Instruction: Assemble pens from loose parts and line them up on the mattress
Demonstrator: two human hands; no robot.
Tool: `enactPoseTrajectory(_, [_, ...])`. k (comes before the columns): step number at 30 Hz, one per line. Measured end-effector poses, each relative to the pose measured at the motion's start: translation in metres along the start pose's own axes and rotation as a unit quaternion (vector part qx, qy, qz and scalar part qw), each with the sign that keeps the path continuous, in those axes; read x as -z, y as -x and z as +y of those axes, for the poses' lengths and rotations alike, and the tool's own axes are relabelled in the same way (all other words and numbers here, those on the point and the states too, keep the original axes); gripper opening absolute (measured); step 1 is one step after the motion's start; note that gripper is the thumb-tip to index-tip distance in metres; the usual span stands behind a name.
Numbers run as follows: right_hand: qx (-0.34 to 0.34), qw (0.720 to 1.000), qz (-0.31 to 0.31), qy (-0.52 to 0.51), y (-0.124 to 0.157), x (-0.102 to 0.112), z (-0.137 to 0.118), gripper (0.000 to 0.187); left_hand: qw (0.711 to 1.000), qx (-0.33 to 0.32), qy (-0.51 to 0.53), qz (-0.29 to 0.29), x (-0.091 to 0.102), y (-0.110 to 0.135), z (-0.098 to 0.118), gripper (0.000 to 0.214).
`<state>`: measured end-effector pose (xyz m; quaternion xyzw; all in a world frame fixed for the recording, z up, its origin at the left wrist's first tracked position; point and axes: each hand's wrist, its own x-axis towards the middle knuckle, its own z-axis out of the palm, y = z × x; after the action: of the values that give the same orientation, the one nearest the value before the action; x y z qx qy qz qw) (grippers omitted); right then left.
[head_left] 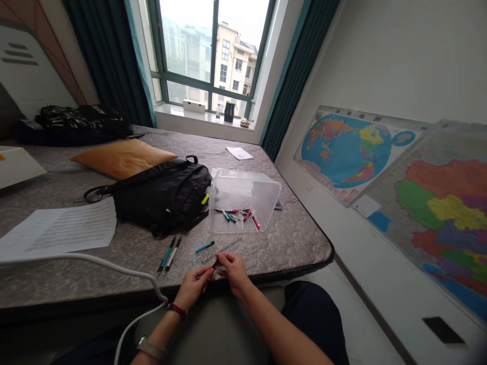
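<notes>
Just above the near edge of the mattress (pixel 300 248), I pinched a dark pen (pixel 216 263), partly hidden, between the closed fingertips of my left hand (pixel 195 285) and right hand (pixel 234 271). A short teal pen (pixel 205 247) lay just beyond; a white pen (pixel 173 255) sat left of it. Open mattress stretched from the clear box (pixel 247 185) to the near right corner, while a backpack (pixel 163 197) crowded the box's left.

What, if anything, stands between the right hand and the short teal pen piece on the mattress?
Nothing visible: between the right hand and the teal pen piece there is only mattress with flat printed lettering. The right hand is occupied, though: it and the left hand both hold a small dark piece.
</notes>
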<state>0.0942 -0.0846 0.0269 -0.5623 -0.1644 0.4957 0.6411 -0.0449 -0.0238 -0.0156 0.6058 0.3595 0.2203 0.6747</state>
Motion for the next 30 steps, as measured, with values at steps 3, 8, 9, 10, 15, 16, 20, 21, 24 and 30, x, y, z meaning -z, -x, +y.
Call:
enactPoseTrajectory(3, [0.004,0.999,0.040,-0.002,0.001,-0.004,0.008,0.043,0.997,-0.017,-0.060,0.037,0.000,0.006,0.005,0.052])
enactPoseTrajectory(8, [-0.025,0.995,0.082,-0.054,0.000,-0.008,0.014,0.043,0.993,-0.030,-0.090,0.067,-0.003,0.011,0.013,0.049])
enactPoseTrajectory(9, [-0.030,0.993,0.084,-0.072,-0.001,-0.008,0.013,0.043,0.996,-0.025,-0.060,0.061,-0.003,0.011,0.014,0.051])
enactPoseTrajectory(10, [-0.034,0.992,0.084,-0.091,-0.002,-0.007,0.011,0.042,0.999,-0.016,-0.015,0.048,-0.003,0.011,0.017,0.054])
enactPoseTrajectory(15, [-0.044,0.984,0.073,-0.159,-0.008,0.001,-0.001,0.040,0.963,0.037,0.264,-0.041,0.001,0.015,0.032,0.063])
enactPoseTrajectory(16, [-0.046,0.983,0.066,-0.162,-0.009,0.002,-0.002,0.040,0.952,0.041,0.298,-0.048,0.002,0.017,0.034,0.064])
enactPoseTrajectory(20, [-0.053,0.985,0.041,-0.161,-0.009,0.000,0.000,0.037,0.933,0.045,0.354,-0.053,0.000,0.022,0.039,0.061])
enactPoseTrajectory(21, [-0.053,0.985,0.038,-0.160,-0.008,-0.001,0.001,0.037,0.931,0.044,0.357,-0.054,-0.001,0.022,0.039,0.059])
enactPoseTrajectory(24, [-0.053,0.985,0.032,-0.162,-0.007,-0.007,0.006,0.035,0.929,0.026,0.365,-0.048,-0.003,0.021,0.036,0.058])
enactPoseTrajectory(30, [-0.062,0.982,0.028,-0.174,-0.002,-0.016,0.011,0.035,0.927,0.000,0.375,0.002,0.001,0.015,0.027,0.064])
